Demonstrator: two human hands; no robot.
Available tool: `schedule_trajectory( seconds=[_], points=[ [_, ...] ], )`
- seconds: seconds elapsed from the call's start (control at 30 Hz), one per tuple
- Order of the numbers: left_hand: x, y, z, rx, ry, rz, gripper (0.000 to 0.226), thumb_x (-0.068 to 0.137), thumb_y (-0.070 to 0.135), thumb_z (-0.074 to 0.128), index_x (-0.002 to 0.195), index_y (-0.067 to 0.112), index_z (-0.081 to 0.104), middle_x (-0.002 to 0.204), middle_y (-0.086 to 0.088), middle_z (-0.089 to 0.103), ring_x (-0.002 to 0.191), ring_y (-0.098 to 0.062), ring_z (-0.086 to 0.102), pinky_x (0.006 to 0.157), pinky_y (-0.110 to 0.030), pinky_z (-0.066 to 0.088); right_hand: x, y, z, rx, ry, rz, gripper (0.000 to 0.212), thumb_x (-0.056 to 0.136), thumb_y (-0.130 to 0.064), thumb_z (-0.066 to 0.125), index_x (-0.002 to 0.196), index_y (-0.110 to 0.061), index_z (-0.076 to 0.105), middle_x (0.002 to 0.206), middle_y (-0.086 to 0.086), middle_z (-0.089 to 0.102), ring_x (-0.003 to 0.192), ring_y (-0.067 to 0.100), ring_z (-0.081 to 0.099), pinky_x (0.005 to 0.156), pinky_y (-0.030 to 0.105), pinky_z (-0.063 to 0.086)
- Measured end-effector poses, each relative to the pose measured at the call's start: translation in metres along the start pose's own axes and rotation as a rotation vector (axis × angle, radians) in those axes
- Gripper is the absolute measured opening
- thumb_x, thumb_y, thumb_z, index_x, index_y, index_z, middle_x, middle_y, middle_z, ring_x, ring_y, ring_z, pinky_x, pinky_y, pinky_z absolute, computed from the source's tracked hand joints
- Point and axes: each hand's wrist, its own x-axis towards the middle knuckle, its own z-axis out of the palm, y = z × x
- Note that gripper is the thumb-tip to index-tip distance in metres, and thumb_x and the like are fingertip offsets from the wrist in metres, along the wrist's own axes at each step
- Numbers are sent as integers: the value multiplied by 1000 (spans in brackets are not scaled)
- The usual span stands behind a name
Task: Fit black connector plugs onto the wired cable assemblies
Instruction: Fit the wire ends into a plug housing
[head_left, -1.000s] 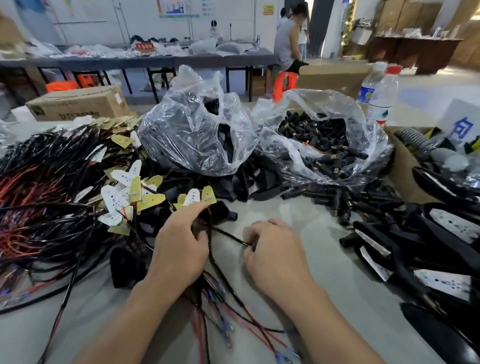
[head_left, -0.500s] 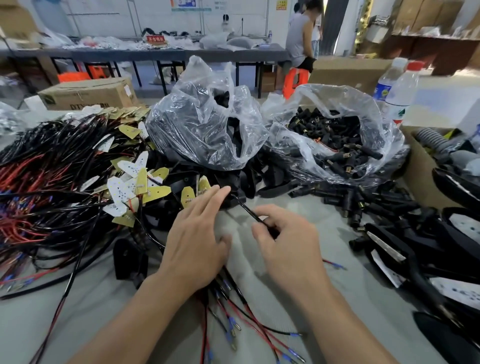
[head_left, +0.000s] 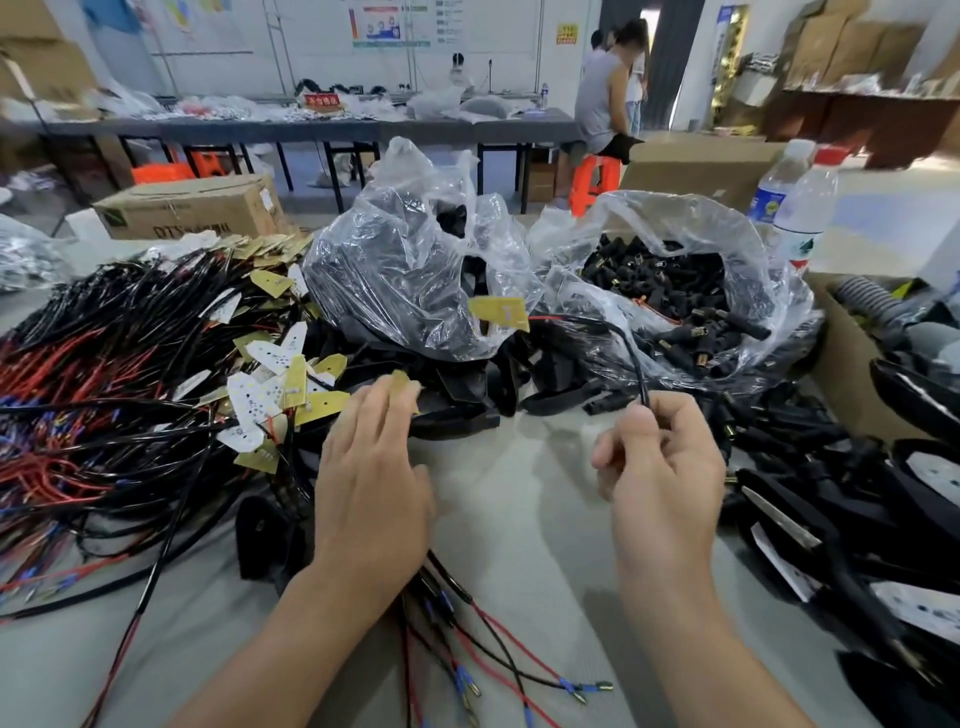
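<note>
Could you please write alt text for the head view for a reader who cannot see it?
A person's right hand pinches a black cable that arcs up before an open bag of black connector plugs; the left hand reaches flat over parts on the table. Red and black wires are heaped at left.

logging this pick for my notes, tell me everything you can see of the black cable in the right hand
The black cable is thin, with a smooth plastic-looking sheath. The right hand pinches it between thumb and fingers, above the table; what lies below the grip is hidden. It rises, then bends left in front of the clear bag of black connector plugs, ending at a flat yellow board, a short red wire beside it. Whether it brushes the bag cannot be told.
</note>
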Motion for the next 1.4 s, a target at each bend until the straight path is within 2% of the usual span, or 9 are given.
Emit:
schedule_trajectory(
  seconds=[0.17, 0.33, 0.6, 0.8, 0.97, 1.07, 1.17, 1.27, 1.4],
  points=[
    [14, 17, 6, 88, -73, 143, 57, 83, 17, 67, 140, 19, 57, 153, -4, 49, 147, -24, 35, 124, -42, 26, 7, -2, 2, 529, -46, 562, 24, 106, -13, 47, 83, -9, 52, 60, 14, 60, 40, 17, 41, 35, 23, 30],
    [35, 18, 22, 137, -131, 119, 29, 86, 24, 64, 113, 25, 72, 138, 2, 56, 137, -20, 42, 117, -32, 21, 13, 3, -3, 736, -196, 754, 30, 107, -24, 43, 81, -12, 52, 60, 6, 51, 34, 8, 29, 34, 19, 24],
    [20, 22, 18, -302, -94, 161, 26, 82, 20, 73, 72, 29, 50, 141, 20, 51, 139, 3, 31, 108, 0, 7, 14, 2, -8, 494, -398, 447, 29, 100, -14, 50, 84, -10, 73, 66, 13, 56, 46, 14, 32, 49, 26, 24],
    [3, 39, 12, -489, -152, 70, 30, 70, 28, 66, 66, 24, 36, 83, 13, 55, 75, -10, 52, 65, -30, 43, 9, 6, -8, -52, -387, -40, 32, 99, -1, 56, 86, -22, 78, 60, 2, 56, 57, 12, 45, 53, 20, 37],
    [0, 38, 12, -560, -233, 195, 33, 67, 17, 76, 66, 27, 45, 88, 18, 56, 77, -13, 56, 65, -24, 44, 3, 6, -8, -363, -312, -193, 22, 89, -19, 69, 95, -40, 75, 70, -16, 69, 63, 4, 60, 59, 16, 45],
    [0, 39, 9, -648, -410, 330, 23, 66, 6, 70, 78, 25, 64, 101, 14, 64, 92, -12, 65, 75, -27, 51, -3, 8, -5, -606, -379, -179, 23, 78, -43, 63, 99, -38, 67, 79, -19, 67, 76, 5, 62, 65, 17, 45],
    [1, 35, 11, -696, -455, 262, 26, 63, 13, 79, 75, 31, 65, 102, 13, 68, 90, -9, 67, 76, -29, 53, -2, 10, -3, -604, -432, -132, 13, 85, -32, 69, 89, -45, 68, 82, -26, 69, 80, -1, 63, 68, 13, 45],
    [1, 30, 13, -706, -348, 75, 36, 53, 21, 90, 77, 35, 68, 121, 34, 63, 107, 14, 61, 87, -7, 42, 3, 15, -7, -600, -402, -75, 38, 85, -22, 75, 76, -57, 65, 73, -36, 65, 72, -9, 62, 63, 5, 40],
    [5, 34, 15, -865, -224, -92, 66, 47, 15, 91, 103, 38, 65, 121, 26, 68, 108, 6, 66, 86, -7, 46, 7, 18, -7, -551, -312, 33, 9, 84, -32, 77, 79, -31, 69, 69, -7, 70, 62, 7, 62, 55, 15, 39]
  ],
)
